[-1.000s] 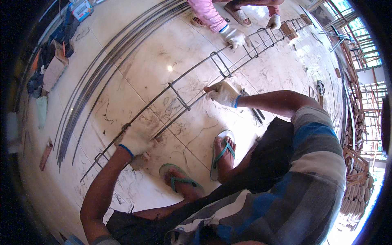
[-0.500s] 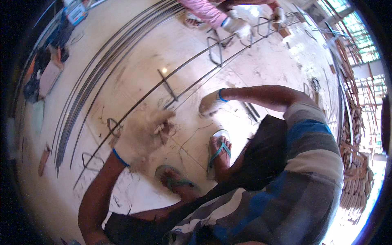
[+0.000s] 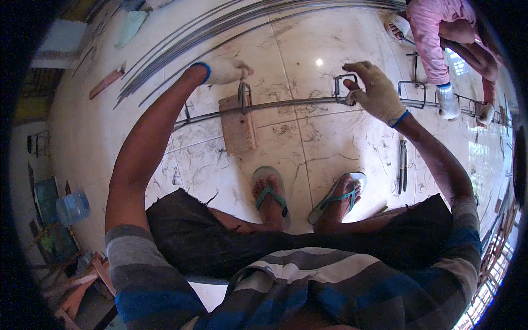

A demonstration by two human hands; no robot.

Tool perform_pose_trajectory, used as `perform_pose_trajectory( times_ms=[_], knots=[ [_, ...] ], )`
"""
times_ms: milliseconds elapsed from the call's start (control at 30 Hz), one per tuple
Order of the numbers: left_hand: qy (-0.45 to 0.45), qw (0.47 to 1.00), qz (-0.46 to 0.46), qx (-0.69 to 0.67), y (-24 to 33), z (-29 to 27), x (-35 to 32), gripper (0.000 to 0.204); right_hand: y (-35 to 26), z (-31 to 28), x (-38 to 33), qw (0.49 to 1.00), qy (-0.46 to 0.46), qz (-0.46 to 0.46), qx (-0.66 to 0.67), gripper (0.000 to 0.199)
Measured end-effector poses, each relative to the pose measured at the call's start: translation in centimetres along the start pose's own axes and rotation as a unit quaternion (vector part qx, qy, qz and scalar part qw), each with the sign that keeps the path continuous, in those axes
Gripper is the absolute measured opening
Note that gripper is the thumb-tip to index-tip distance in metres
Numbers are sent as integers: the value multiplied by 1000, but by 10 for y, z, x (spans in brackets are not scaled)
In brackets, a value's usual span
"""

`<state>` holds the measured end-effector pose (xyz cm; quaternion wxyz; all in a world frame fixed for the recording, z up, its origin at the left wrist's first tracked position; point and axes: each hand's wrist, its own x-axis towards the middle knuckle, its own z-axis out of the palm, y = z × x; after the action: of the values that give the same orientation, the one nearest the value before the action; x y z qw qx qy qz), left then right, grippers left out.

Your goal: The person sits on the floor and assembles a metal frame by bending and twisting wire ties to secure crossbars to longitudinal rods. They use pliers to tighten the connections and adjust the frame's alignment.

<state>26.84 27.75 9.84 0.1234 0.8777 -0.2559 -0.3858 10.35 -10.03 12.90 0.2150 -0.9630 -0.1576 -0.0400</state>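
My gloved left hand (image 3: 226,71) has its fingers curled together at the top of a bent steel stirrup (image 3: 245,98); the fingertips are partly hidden. Long steel rebars (image 3: 297,103) run across the floor through several such stirrups. Farther right, my gloved right hand (image 3: 378,94) pinches another stirrup (image 3: 337,87) between thumb and finger, its upper fingers stretched above it. Beneath the bars near my left hand lies a reddish-brown board (image 3: 237,132).
On the right, a co-worker in a pink sleeve (image 3: 430,47) has gloved hands (image 3: 448,103) at the same bars. Pincers (image 3: 403,165) lie by my right knee. A bundle of rods (image 3: 181,52) stretches along the back. A plastic bottle (image 3: 73,208) stands at the left.
The view has turned. My right hand has gone from above the floor to a stirrup. My left hand has reached forward to the bars. The two long bars now show close together.
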Motion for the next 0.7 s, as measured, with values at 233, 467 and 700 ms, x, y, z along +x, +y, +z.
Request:
perform_pose_trajectory(
  times_ms=[233, 467, 700],
  knots=[
    [-123, 986, -40, -109, -31, 30, 24, 51, 18, 26, -49, 985, -143, 44, 87, 65],
    [-94, 995, 16, 11, -22, 51, 43, 41, -1, 43, -71, 840, -177, 287, 425, 64],
    [-166, 984, -13, -60, 6, 45, 37, 42, -3, 47, -67, 844, -160, 287, 425, 74]
  ],
)
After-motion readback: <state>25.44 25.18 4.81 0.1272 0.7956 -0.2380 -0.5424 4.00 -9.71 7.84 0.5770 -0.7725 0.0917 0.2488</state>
